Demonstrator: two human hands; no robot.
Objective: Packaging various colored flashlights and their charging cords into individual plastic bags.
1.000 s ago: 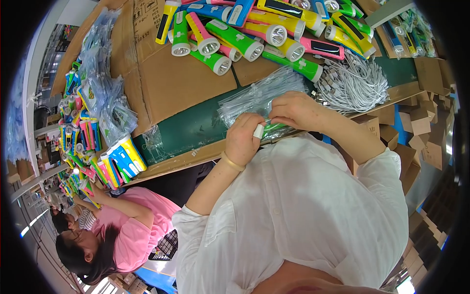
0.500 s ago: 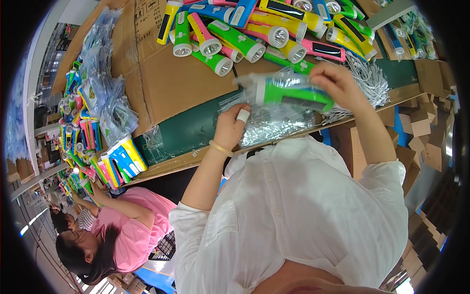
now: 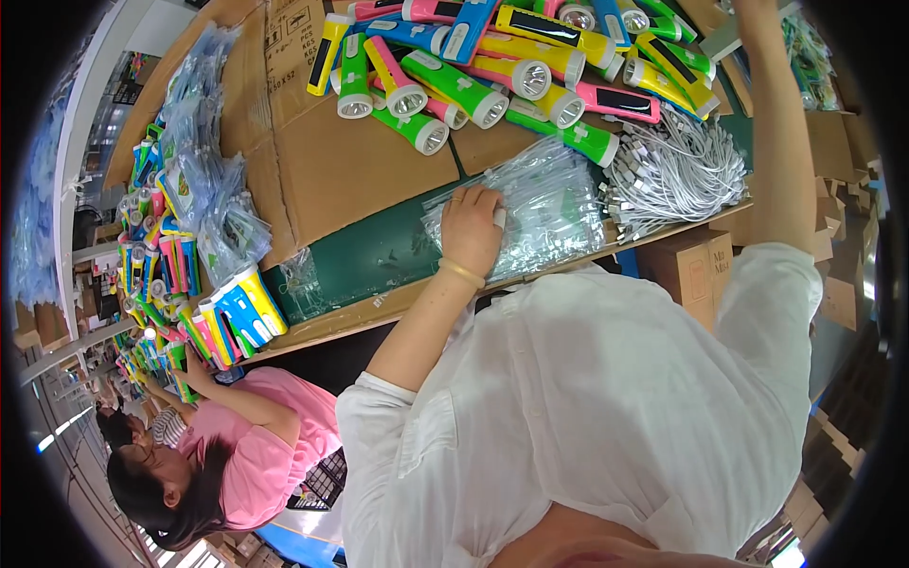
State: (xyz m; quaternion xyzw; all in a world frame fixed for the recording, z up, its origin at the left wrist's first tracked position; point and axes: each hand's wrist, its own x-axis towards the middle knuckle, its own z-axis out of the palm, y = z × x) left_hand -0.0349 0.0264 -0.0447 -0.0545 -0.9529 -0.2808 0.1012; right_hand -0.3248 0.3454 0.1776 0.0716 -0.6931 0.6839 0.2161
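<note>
My left hand (image 3: pixel 472 227) rests at the left end of a stack of clear zip bags (image 3: pixel 554 213) on the green tabletop. Its fingers are bent and pressed together on the top bag, and a white wrap shows on one digit. My right arm reaches up to the far right corner, where my right hand (image 3: pixel 755 11) is mostly cut off by the picture's edge; its fingers are hidden. Beyond the bags lies a heap of yellow, green, pink and blue flashlights (image 3: pixel 461 87). A bundle of white cables (image 3: pixel 682 170) lies right of the bags.
Flattened cardboard (image 3: pixel 341 161) covers the table under the flashlights. Bagged goods (image 3: pixel 213 180) line its left side, beside a row of flashlights (image 3: pixel 248 303). A co-worker in pink (image 3: pixel 270 435) sits at left. Cardboard boxes (image 3: pixel 686 275) stand at right; a grey metal bar (image 3: pixel 724 40) crosses far right.
My right hand has carried the bagged green flashlight away to the far right, and that flashlight is out of sight now. My left hand has moved slightly right and farther onto the bags.
</note>
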